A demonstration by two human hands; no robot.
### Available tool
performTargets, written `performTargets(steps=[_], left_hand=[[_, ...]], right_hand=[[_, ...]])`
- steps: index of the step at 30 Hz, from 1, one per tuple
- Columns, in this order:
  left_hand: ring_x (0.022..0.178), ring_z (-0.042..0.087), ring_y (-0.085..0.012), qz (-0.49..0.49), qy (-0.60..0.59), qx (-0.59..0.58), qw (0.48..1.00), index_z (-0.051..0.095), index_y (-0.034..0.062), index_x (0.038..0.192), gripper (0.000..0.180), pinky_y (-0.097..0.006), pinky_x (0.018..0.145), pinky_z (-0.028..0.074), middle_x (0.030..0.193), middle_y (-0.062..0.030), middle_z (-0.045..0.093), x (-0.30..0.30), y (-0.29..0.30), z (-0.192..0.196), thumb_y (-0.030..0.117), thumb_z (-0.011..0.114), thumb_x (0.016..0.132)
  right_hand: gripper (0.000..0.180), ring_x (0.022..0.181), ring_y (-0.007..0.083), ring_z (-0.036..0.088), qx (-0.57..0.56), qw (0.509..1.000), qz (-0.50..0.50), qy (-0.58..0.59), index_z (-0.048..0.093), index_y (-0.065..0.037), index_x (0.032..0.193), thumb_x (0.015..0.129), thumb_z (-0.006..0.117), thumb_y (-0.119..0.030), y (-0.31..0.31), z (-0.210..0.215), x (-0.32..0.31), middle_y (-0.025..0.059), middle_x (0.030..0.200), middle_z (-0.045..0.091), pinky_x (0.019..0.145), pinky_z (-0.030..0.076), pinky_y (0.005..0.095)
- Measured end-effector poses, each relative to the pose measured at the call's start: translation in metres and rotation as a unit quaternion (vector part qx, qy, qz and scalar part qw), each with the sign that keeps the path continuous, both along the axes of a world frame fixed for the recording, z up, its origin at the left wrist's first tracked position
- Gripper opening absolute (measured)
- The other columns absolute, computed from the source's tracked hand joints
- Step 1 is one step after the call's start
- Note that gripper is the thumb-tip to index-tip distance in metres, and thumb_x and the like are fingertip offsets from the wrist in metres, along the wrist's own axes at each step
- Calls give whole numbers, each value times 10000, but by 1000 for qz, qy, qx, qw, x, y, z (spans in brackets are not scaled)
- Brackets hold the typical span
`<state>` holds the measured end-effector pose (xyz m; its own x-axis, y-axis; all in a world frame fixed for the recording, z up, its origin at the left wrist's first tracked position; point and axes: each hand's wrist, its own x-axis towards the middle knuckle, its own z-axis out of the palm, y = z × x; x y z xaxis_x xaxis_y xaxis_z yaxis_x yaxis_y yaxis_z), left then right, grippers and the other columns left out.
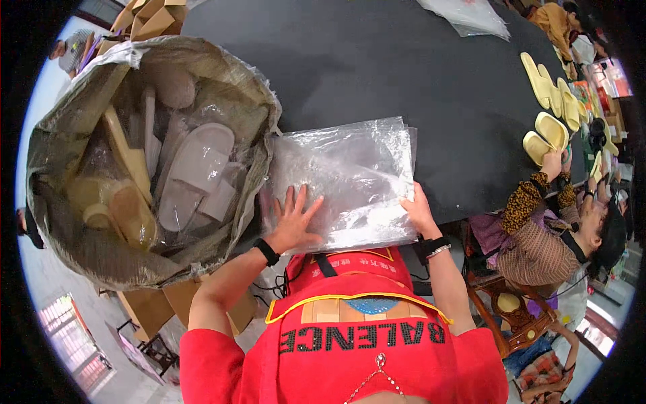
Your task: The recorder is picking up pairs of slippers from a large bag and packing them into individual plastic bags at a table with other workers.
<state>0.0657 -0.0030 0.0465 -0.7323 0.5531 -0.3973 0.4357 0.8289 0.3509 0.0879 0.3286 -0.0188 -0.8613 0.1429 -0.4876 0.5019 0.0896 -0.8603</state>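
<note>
A stack of clear plastic bags (350, 182) lies on the dark table in front of me, its surface wrinkled and shiny. My left hand (294, 220) rests flat on the near left part of the stack, fingers spread. At the right edge of the bags is my right hand (420, 212), its thumb and fingers closed on that edge. Just left of the bags stands a large woven sack (259, 87) with its mouth wide. Inside it are pale grey slippers (197, 165) and yellowish slippers (131, 215), several in clear wrapping.
More clear bags (468, 17) lie at the table's far side. Along the right edge of the table (377, 67) are several pale yellow slippers (538, 81). A co-worker (548, 242) sits at the right, holding yellow slippers (548, 135). Cardboard boxes (145, 311) stand below the sack.
</note>
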Motion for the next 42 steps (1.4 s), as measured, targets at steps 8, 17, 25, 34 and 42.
performTargets(steps=[8,17,25,34,42], left_hand=[[1292,86,-439,-152,20,54,987,235,295,1363,914,-722,894,140,1428,-155,127,29,-6,-15,488,705,603],[1296,101,-430,-176,112,24,978,328,272,1325,898,-723,878,127,1424,-183,144,23,-5,-44,434,744,546],[1289,103,-447,-172,99,26,980,316,294,1325,657,-756,859,137,1413,-180,162,26,-5,-63,344,588,730],[1307,86,-415,-285,6,-16,958,243,347,1353,563,-678,919,120,1451,-127,84,4,-28,-49,534,394,844],[1172,375,-323,-296,292,29,909,371,241,1298,524,-582,866,279,1330,-109,362,5,-26,-60,372,473,801]], right_hand=[[519,970,288,574,162,986,5,-26,389,-86,1226,745,583,-116,-20,26,14,185,1036,587,822,447,352],[571,1216,318,337,485,866,13,119,422,-93,1181,665,638,-204,-25,39,4,159,1256,413,918,296,502],[696,1283,254,233,520,736,371,227,377,-264,1269,663,644,-480,-26,42,57,62,1386,269,907,198,678],[633,1336,237,114,520,713,444,159,215,-323,1361,810,423,-554,-11,12,69,41,1439,166,941,112,682],[536,1350,203,36,507,732,429,156,186,-336,1369,879,348,-480,-6,3,69,8,1463,78,979,43,651]])
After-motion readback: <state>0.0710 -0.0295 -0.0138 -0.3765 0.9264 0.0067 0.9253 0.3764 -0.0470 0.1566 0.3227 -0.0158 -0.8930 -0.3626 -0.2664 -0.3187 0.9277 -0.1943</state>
